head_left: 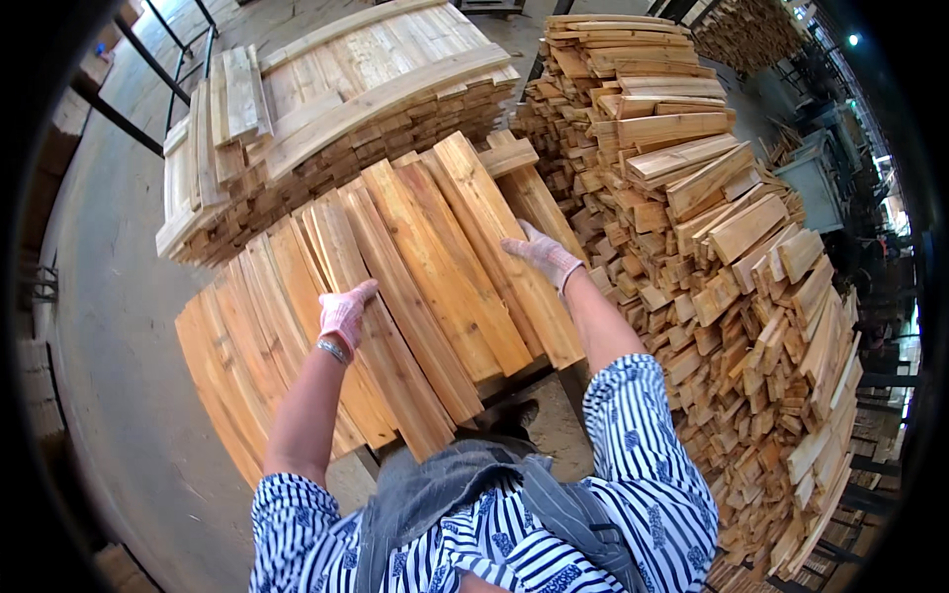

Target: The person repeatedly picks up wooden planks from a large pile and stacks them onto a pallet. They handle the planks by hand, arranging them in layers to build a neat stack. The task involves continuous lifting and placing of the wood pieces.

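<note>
Several wooden planks lie side by side in front of me. My left hand [343, 314], in a pale pinkish glove, is closed on a narrow plank [395, 371] that sits on top of the row, its near end sticking out toward me. My right hand [546, 257], in a matching glove, grips the right edge of the rightmost long plank [494, 222], thumb over its top face. The fingers under the edges are partly hidden. Between my hands lies a wide orange-brown plank [445, 267] with knots.
Beyond the row stands a stack of paler boards [386, 119] with loose boards on top. A tall heap of cut wood pieces [702, 257] runs along my right. Dark metal rails [124, 119] rise at the far left above a concrete floor [129, 326].
</note>
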`<act>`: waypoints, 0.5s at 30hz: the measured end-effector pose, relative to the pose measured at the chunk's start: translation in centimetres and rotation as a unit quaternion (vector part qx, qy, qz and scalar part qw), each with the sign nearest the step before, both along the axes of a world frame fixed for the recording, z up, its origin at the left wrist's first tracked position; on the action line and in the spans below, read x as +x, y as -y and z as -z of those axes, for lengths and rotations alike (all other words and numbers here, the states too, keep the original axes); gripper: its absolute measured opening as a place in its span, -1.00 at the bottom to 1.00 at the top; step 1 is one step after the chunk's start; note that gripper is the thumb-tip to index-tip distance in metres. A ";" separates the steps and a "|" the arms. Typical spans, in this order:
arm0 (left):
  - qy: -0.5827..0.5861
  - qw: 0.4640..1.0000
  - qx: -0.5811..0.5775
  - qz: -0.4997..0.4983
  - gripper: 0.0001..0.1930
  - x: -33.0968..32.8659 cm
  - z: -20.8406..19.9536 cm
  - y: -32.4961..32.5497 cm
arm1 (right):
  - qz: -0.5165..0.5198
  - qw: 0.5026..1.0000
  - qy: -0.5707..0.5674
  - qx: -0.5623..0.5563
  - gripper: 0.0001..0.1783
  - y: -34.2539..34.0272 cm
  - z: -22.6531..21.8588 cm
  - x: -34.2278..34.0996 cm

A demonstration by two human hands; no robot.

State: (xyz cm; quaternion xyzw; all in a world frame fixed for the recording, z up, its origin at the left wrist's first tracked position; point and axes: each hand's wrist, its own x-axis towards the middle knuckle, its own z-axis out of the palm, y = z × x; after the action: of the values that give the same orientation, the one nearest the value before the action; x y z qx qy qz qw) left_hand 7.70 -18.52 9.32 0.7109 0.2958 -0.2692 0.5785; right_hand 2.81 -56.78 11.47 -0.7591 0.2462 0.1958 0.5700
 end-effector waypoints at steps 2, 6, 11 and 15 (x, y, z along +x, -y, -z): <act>0.070 0.996 0.011 0.057 -0.12 -0.1 1.7 -1.2 | -0.051 0.979 0.094 0.173 -0.11 -0.5 3.8 -1.3; 0.009 0.984 -0.177 0.035 -0.60 -1.2 -0.4 0.4 | -0.188 0.972 0.014 -0.139 0.13 -1.9 5.7 -0.9; 0.027 0.992 -0.126 0.000 -0.53 0.6 6.5 -0.3 | -0.152 0.903 0.059 -0.398 0.17 -6.7 0.2 -3.2; 0.085 0.979 -0.061 0.175 -0.60 0.8 6.1 -2.3 | -0.144 0.932 0.060 -0.328 0.07 -2.7 -1.2 -1.5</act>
State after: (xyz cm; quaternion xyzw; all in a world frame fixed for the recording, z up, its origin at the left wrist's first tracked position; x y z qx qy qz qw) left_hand 8.51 -16.24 3.21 0.7356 0.0990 -0.3222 0.5876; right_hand 1.27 -54.11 12.68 -0.9412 0.1507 0.1384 0.2689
